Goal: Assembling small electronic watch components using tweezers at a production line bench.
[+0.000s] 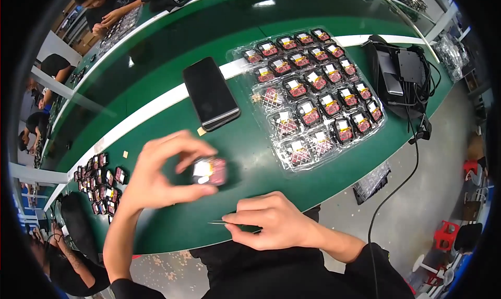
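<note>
Between the thumb and fingers of my left hand (162, 174) is a small black-cased electronic module (210, 172) with a red circuit board and a white patch. It is held above the green table, slightly blurred. My right hand (271, 221) is closed around slim metal tweezers (216, 223), whose thin tips point left, below the module. Right of my hands lies a clear plastic tray (282, 161) with rows of similar modules in its pockets. Some modules at its left and near side look paler, with a mesh-like pattern over them. Left of my left hand is a loose pile of modules (96, 181).
A black smartphone-like device (210, 93) lies beyond my hands. A black bag with devices and cables (399, 75) sits at the right end of the table (250, 176). A black pouch (78, 221) is at the left edge. Another person (112, 9) works across the table.
</note>
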Tool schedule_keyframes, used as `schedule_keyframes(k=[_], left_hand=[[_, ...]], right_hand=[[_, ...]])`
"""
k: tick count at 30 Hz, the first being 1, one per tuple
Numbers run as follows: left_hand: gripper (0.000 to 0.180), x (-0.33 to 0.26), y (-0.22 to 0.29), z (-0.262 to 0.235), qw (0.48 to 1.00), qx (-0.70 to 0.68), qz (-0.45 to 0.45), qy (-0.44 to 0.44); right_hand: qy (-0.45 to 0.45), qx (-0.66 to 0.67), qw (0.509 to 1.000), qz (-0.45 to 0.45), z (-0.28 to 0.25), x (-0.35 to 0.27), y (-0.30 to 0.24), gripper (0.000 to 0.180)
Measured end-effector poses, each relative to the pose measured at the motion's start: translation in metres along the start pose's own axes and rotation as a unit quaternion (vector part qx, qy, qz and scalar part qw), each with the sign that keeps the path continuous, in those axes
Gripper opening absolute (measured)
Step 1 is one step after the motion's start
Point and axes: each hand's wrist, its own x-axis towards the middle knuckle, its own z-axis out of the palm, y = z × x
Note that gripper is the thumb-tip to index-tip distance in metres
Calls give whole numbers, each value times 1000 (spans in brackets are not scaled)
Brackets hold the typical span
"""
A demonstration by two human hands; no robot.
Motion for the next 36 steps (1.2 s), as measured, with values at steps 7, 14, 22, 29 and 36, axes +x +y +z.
schedule_keyframes(k=[7,14,22,29,36], left_hand=[[43,118,20,71,955,128,245,-103],[59,122,5,85,953,147,233,-127],[47,6,-27,-19,949,290,31,122],[48,-151,-55,-140,868,381,-296,119],[41,-170,-74,-156,863,407,-282,104]], right_hand=[[-2,-22,1000,0,2,1,0,13],[9,-9,1000,-3,3,3,-5,16],[14,-37,998,42,1,1,-5,17],[19,-35,999,35,12,10,-12,18],[23,-68,996,50,13,12,-14,20]])
